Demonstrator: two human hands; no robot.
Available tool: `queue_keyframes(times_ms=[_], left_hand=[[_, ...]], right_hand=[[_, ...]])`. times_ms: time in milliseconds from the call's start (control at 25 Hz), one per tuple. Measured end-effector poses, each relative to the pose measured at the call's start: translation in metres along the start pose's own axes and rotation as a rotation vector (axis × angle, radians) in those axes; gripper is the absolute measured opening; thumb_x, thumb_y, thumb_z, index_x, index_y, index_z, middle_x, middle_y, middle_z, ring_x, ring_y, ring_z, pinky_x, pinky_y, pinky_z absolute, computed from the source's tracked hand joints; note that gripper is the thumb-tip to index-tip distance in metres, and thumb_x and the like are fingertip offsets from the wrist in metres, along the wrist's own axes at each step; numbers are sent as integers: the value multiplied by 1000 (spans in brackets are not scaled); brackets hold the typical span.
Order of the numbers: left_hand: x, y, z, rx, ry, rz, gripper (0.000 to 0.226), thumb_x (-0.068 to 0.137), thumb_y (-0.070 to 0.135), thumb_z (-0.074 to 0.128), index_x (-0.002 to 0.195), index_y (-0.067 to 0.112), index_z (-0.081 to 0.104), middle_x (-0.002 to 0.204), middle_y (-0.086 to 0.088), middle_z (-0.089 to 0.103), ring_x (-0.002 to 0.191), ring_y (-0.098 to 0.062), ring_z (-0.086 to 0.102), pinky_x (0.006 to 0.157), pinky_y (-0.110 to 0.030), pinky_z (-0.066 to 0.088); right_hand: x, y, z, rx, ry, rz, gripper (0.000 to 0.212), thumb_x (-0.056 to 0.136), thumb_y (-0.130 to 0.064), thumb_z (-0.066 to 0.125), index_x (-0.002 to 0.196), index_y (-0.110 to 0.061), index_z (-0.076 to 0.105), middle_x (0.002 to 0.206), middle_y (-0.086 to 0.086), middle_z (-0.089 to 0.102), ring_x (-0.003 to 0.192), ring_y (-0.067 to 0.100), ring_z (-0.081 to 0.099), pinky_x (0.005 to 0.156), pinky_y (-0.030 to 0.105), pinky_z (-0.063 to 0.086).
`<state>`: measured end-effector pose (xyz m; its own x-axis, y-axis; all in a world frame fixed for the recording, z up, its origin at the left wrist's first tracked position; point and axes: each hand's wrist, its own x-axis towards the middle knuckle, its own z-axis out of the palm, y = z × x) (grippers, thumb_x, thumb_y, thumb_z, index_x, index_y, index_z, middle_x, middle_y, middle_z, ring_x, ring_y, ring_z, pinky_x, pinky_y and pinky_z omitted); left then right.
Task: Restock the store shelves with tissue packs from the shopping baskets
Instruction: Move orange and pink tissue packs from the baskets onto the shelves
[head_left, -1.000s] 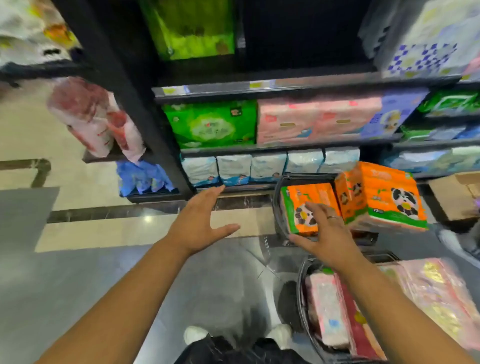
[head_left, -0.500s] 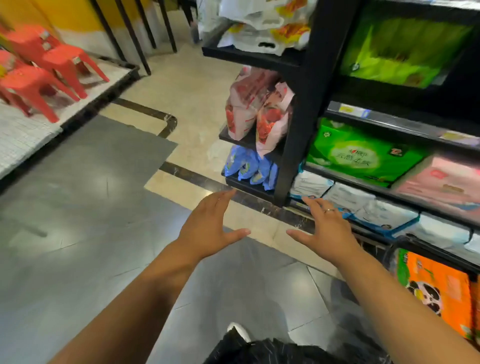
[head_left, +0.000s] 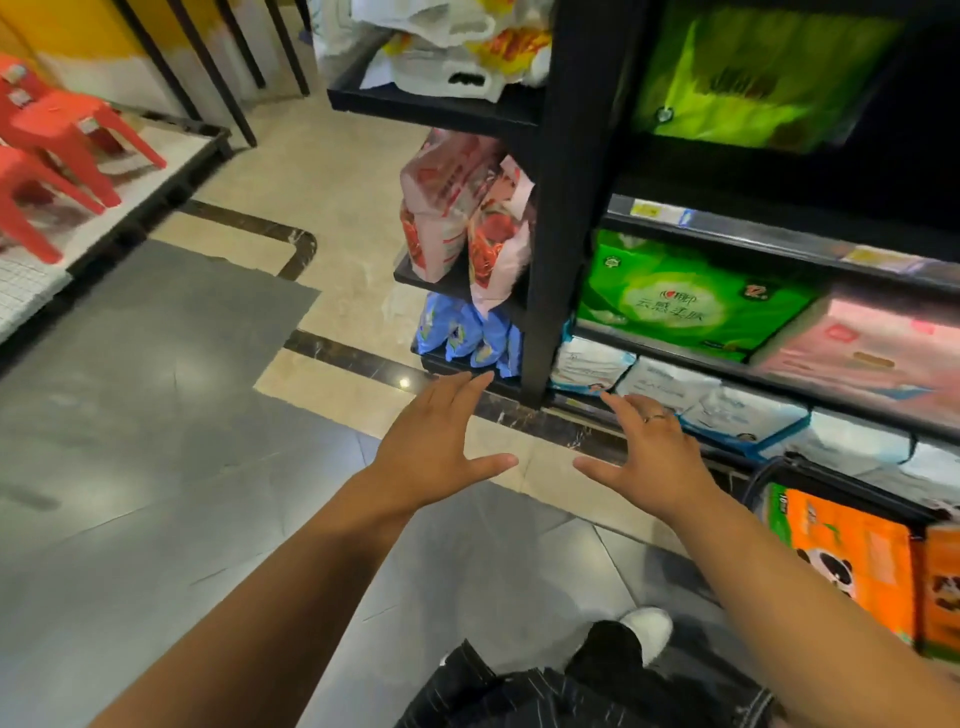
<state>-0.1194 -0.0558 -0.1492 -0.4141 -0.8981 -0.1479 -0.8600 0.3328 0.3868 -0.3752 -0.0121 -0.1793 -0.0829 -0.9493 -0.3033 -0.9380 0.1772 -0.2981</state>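
Stock aisle, entered left to right as we see it.

1. Red plastic chairs (head_left: 57, 135) on a raised platform, well to the left of our fingers and farther off.
2. Grey floor mat (head_left: 130, 364), to the left of the left hand and nearer to us.
3. Left hand (head_left: 436, 441): palm down above the floor, fingers (head_left: 462, 387) straight and spread apart, thumb out to the right. It holds nothing.
4. End shelves, just beyond the left fingertips. White carrier bags (head_left: 447, 52) lie on the top tier and red-and-pink packs (head_left: 457, 218) stand on the middle tier. Blue packs (head_left: 467, 338) sit on the bottom tier, nearest those fingertips.
5. Black upright (head_left: 566, 208) of the shelving, beyond the gap between our two hands.
6. Right hand (head_left: 649, 462): palm down, fingers apart and straight, a ring (head_left: 653, 417) on one of them. The thumb points left toward the left thumb, near it but not touching. It grips nothing.
7. Main shelves, beyond and to the right of the right fingers. White-and-blue tissue packs (head_left: 587, 366) line the lowest shelf, just past the fingertips. A green tissue pack (head_left: 675, 306) sits one shelf above, with a pink tissue pack (head_left: 872, 348) to its right. A blurred green pack (head_left: 753, 78) sits higher still.
8. Shopping basket (head_left: 769, 470), to the right of the right hand and low beside the shelving. Orange panda tissue packs (head_left: 852, 556) stand in it, and neither hand touches them.
9. White shoe (head_left: 647, 631), on the floor below the right wrist.
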Motion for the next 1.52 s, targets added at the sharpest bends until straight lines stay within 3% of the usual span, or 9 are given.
queue_keyframes(times_ms=[360, 560, 760, 1080, 1160, 1320, 1520], left_hand=[[147, 206, 89, -21, -197, 275, 96, 76, 66, 64, 152, 27, 20, 156, -3, 28, 142, -20, 27, 115, -34, 25], [214, 309, 147, 26, -360, 467, 92, 79, 62, 65, 152, 26, 21, 155, -2, 28, 141, -22, 26, 115, -34, 23], [263, 401, 203, 78, -529, 721, 88, 80, 59, 66, 150, 26, 25, 152, -1, 32, 137, -21, 31, 111, -35, 27], [317, 530, 285, 185, -768, 1088, 97, 70, 75, 56, 148, 22, 33, 145, -6, 42, 132, -26, 41, 109, -42, 35], [313, 558, 302, 172, -815, 1133, 97, 68, 77, 52, 148, 25, 33, 144, -5, 41, 131, -24, 41, 107, -42, 37], [296, 595, 344, 163, -883, 1193, 87, 79, 63, 64, 149, 24, 31, 146, -6, 40, 132, -27, 40, 107, -42, 36], [272, 634, 403, 263, -916, 1128, 91, 79, 64, 63, 151, 24, 23, 151, -7, 33, 137, -26, 33, 109, -39, 30]], right_hand=[[-7, 230, -58, 43, 27, 219, 90, 79, -71, 56, 152, -33, 18, 154, 4, 26, 134, 32, 35, 101, 46, 39], [-29, 334, -60, 165, 32, 439, 90, 81, -68, 58, 152, -32, 17, 154, 6, 24, 135, 33, 31, 103, 46, 37], [-65, 402, -44, 261, 65, 714, 88, 80, -69, 57, 151, -33, 19, 153, 4, 26, 135, 32, 32, 100, 48, 37], [-121, 453, -29, 449, 195, 1171, 91, 76, -69, 62, 150, -34, 23, 150, 6, 31, 129, 35, 39, 99, 51, 43], [-133, 461, -23, 482, 226, 1246, 91, 75, -70, 61, 149, -32, 25, 148, 7, 33, 129, 36, 40, 98, 52, 43], [-157, 479, -8, 526, 234, 1358, 91, 76, -70, 60, 150, -32, 24, 152, 10, 31, 131, 38, 37, 101, 51, 41], [-186, 538, 20, 543, 190, 1380, 92, 77, -69, 61, 151, -30, 22, 151, 10, 32, 132, 37, 37, 101, 50, 42]])
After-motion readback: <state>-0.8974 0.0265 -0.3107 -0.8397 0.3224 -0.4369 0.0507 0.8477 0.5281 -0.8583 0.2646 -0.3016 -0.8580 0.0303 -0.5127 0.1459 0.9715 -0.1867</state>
